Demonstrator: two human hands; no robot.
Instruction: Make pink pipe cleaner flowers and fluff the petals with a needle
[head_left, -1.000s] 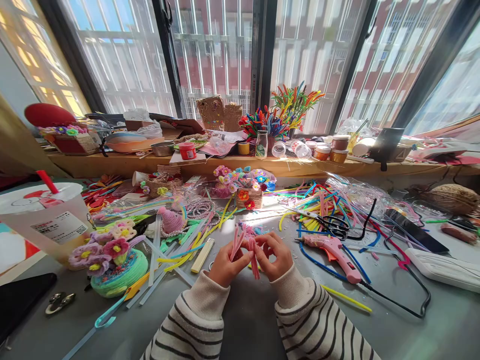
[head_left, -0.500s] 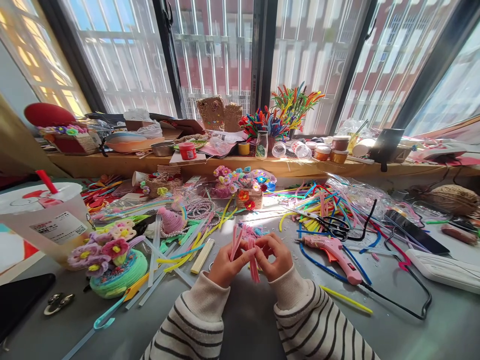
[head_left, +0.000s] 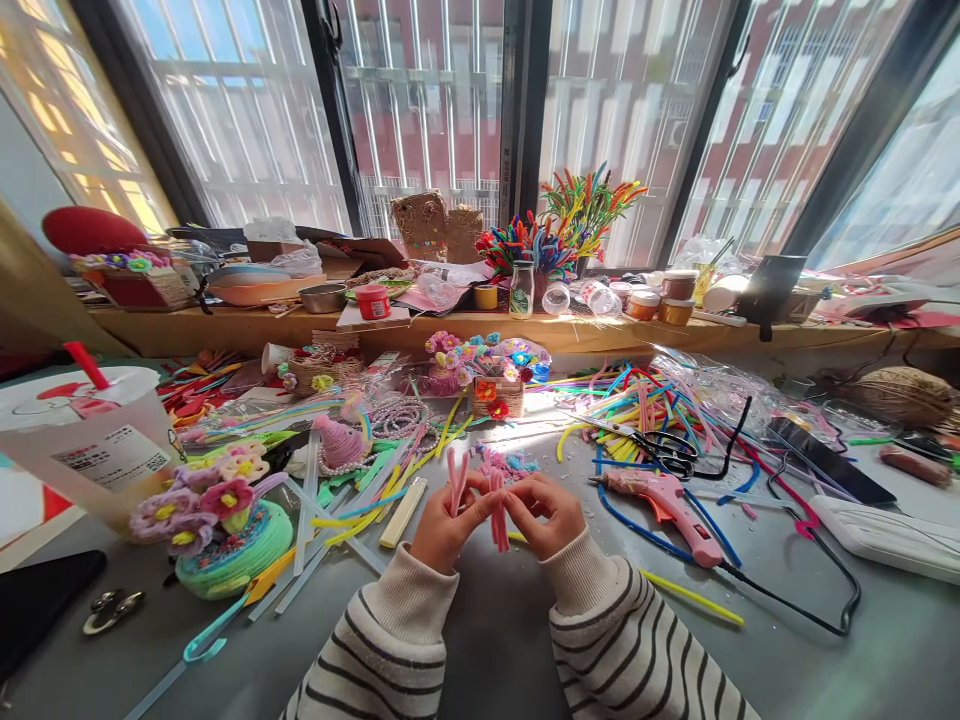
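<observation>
Pink pipe cleaners (head_left: pixel 499 522), bent into a small bundle, hang between my two hands above the grey table. My left hand (head_left: pixel 453 518) pinches the bundle with thumb and finger, and pink ends stick up behind its thumb. From the other side my right hand (head_left: pixel 546 512) closes its thumb and fingertips at the bundle's edge. Just beyond the hands lies a small heap of pink and blue fuzzy pieces (head_left: pixel 514 465). A pale yellow stick (head_left: pixel 403 513) rests left of my left hand.
At right lie a pink glue gun (head_left: pixel 667 508) with its cord, black-handled scissors (head_left: pixel 667 455) and a phone (head_left: pixel 829 460). A drink cup (head_left: pixel 82 440) and a green base with crocheted-looking flowers (head_left: pixel 236 550) stand at left. Loose pipe cleaners (head_left: pixel 637 400) cover the back.
The pink bundle has moved slightly left and up with my hands. Its protruding ends now lean further left, and a yellow piece shows beneath my right fingers.
</observation>
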